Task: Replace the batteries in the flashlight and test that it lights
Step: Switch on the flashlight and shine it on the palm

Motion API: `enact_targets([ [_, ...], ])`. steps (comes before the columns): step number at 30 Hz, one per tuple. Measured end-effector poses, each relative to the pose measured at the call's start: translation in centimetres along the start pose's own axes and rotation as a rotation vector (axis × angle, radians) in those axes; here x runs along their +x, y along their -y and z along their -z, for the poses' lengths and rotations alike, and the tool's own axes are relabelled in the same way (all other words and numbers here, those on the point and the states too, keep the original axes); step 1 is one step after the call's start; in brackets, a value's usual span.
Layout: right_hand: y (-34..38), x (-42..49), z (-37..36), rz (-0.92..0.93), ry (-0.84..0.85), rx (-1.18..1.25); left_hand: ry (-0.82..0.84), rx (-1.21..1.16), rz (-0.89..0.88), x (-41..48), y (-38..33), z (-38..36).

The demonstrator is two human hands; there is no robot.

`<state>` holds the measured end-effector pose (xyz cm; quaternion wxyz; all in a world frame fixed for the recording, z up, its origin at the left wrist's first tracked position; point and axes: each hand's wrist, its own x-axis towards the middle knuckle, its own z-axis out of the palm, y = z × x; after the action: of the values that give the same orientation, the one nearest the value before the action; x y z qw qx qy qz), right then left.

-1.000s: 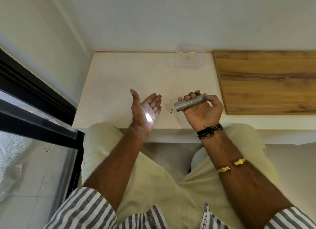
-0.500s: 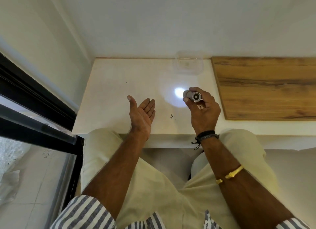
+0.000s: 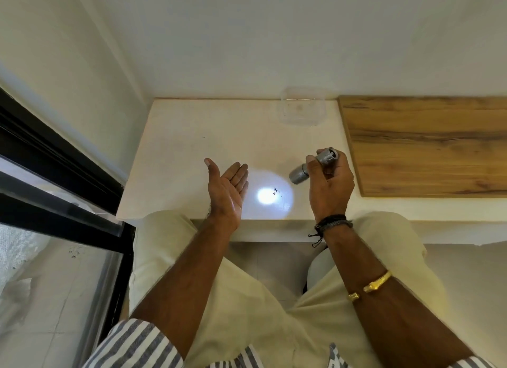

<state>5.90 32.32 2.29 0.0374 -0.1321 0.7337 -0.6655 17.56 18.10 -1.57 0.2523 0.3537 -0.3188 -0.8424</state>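
right grip (image 3: 330,186) is curling round the tail half of the flashlight (image 3: 312,166), holding it above the tabletop (image 3: 192,137) toward the front right, just left of the wooden board (image 3: 425,145), with the head pointing down-left. beam spot (image 3: 266,196) is landing near the front edge, beside some small dark specks (image 3: 276,191). left grip (image 3: 226,186) is lying released, palm up, next to the spot, carrying nothing. test is looking passed.

risks: the head end is hanging unsupported, so a loosening hold is likely dropping it onto the tabletop or past the front edge. a finger bumping any tail switch is killing the light. a slack cap is probably making it flicker.
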Motion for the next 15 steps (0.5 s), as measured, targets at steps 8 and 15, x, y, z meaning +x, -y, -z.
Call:
enact_targets([
  [8,-0.21,0.36,0.28,0.143,0.006,0.126,-0.008,0.041,-0.006,0.08,0.33,-0.06],
  [15,-0.32,0.90,-0.19,-0.244,0.009,0.424,0.006,0.016,0.015,0.09,0.11,0.07],
])
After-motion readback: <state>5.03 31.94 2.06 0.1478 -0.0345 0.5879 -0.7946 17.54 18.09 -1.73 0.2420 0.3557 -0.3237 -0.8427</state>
